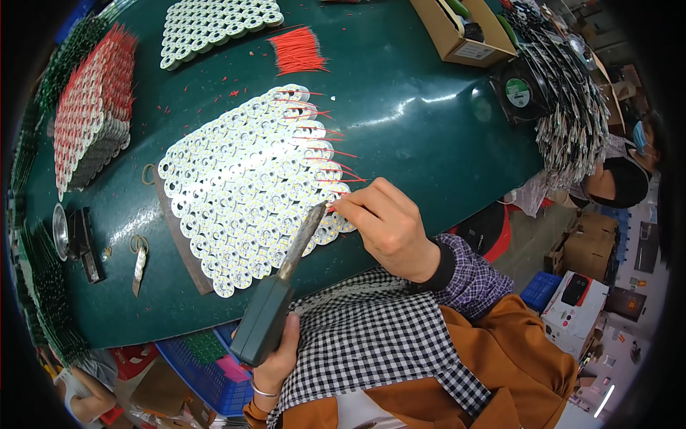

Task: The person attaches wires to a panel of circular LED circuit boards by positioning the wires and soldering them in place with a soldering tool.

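Observation:
A panel of joined round white LED boards (243, 171) lies on the green table in front of me. Short red wires (332, 151) stick out from the boards along its right edge. My left hand (281, 355) is wrapped round the green handle of a soldering iron (263, 314), whose metal shaft slants up to the panel's right side. Beside the iron's tip, my right hand (389, 225) is closed in a pinch on a red wire at a board, though its fingertips hide most of that wire.
Loose red wires (299, 50) lie behind the panel near another board panel (218, 25). Wired boards (93, 107) are stacked at left, near a small blade (139, 264) and a metal dish (61, 230). A cardboard box (464, 46) and wire bundles (575, 121) occupy the right.

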Motion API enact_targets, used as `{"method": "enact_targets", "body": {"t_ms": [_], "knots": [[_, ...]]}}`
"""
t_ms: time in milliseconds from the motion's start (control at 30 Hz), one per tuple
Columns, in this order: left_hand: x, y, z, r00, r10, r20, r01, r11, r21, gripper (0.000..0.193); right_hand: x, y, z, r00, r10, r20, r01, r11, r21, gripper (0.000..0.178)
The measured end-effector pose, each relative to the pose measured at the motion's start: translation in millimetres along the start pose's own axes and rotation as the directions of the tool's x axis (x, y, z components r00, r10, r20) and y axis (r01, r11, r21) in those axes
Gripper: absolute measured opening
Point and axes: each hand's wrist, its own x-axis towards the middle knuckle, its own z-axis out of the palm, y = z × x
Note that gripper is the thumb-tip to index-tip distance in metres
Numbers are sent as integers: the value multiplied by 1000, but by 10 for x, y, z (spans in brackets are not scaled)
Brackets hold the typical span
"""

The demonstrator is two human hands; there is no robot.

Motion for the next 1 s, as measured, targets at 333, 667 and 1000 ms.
{"method": "enact_targets", "body": {"t_ms": [333,667,1000], "knots": [[42,173,5,1000,-10,-28,8,998,-61,40,11,-4,-46,998,-27,-62,24,998,-57,23],[33,204,9,993,-114,-25,108,982,-156,40,-139,-42,-141,999,35,-35,-36,999,-5,22],[48,197,-33,990,-98,103,108,990,-92,35,-186,-22,-127,999,39,-16,-39,999,8,23]]}}
